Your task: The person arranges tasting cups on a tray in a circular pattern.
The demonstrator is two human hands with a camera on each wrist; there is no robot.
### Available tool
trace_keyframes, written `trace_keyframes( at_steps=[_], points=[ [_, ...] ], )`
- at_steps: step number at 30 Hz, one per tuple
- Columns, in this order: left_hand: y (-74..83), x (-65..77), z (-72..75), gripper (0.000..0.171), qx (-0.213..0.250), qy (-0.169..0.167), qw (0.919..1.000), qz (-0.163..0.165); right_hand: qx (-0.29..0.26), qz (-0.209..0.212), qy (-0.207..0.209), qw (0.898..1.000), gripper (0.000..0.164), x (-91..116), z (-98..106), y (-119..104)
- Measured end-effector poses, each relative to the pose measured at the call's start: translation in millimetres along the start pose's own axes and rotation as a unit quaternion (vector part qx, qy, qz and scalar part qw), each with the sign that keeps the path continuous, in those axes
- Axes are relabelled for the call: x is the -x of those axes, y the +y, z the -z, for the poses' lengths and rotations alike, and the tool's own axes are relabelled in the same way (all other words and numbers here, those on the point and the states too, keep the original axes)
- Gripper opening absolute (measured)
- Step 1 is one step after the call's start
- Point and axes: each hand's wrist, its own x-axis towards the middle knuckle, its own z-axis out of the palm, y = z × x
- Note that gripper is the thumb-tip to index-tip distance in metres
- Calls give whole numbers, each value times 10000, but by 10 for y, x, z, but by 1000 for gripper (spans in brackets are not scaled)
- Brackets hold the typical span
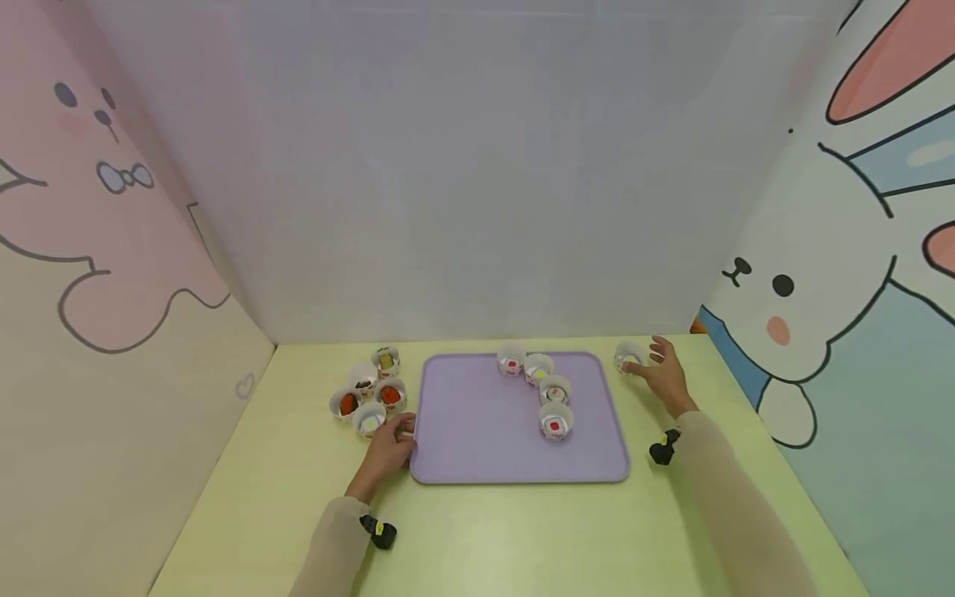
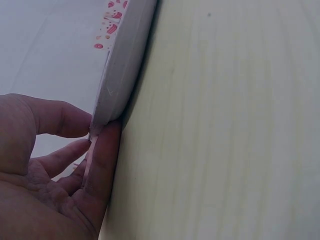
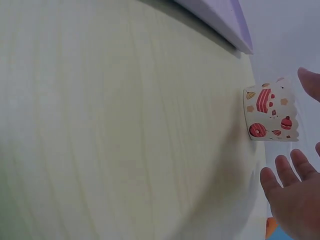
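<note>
Currently, the right hand (image 1: 666, 379) reaches round a paper cup (image 3: 272, 114) that stands upright on the desk (image 1: 492, 539), just beyond the right edge of a purple tray (image 1: 477, 423). Its fingers are parted and grasp nothing; in the right wrist view the cup sits between the thumb and the other fingers, and a gap shows on either side of it. Red cake and doughnut prints cover the cup's pale wall, and its rim is scalloped.

The left hand (image 1: 390, 450) is at the left edge of the tray, its fingers pinching the rim, with thumb and fingers on either side of that thin border in the left wrist view. The tray lies flat on the desk.

Four more cups stand on the tray, right of its middle: a first tray cup (image 1: 511, 361) at the far edge, a second (image 1: 538, 371) just beside it, a third (image 1: 555, 392) nearer the person, and a fourth (image 1: 555, 422) nearest of all. Small pieces lie inside them, red in the first and fourth.

Left of the tray, a cluster of five cups (image 1: 391, 395) stands close together, two of them with orange-red contents; the nearest is just beside the left hand. Cartoon animals decorate the left wall (image 1: 112, 249) and the right wall (image 1: 843, 274).
</note>
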Motion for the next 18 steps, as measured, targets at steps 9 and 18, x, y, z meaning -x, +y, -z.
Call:
trace_keyframes(
  at_steps=[9, 18],
  points=[
    [3, 41, -11, 51, 94, 3, 10000, 19, -52, 15, -214, 9998, 97, -10, -113, 125],
    [-4, 10, -17, 50, 104, 28, 9999, -20, 282, 12, -232, 9993, 95, -63, -156, 131]
  ],
)
